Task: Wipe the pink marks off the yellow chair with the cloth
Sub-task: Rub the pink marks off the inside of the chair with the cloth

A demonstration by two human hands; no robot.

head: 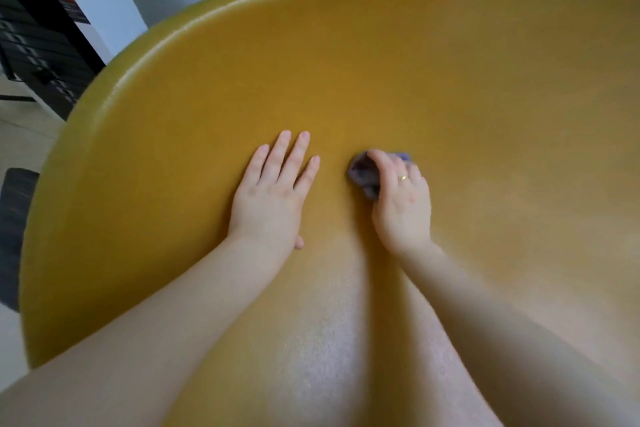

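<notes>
Our right hand (401,204) has its fingers (379,158) curled tight over a bunched purple cloth (362,175), pressing it onto the chair (450,80) near the middle of the yellow shell. Our left hand (273,191) lies flat just beside it, fingers spread wide, holding nothing, apparently bracing.

No pink marks show on the bare yellow around the hands; any remaining ones may sit under the cloth or the forearms, and we cannot tell.

Risks, as we judge them:
- The cloth is a small wad, so a stroke covers little and could smear pigment instead of lifting it unless we turn to a clean face.
- The hand hides the rubbed spot; we could stop early or miss a patch.
- The shell looks smooth and curved; hard pressure could make the cloth or the bracing palm slip.

Room: open yellow lies ahead and to the right, well clear. The raised rim (145,62) curves round the left and far side, distant from both hands. Leftward strokes meet the left hand first.
</notes>
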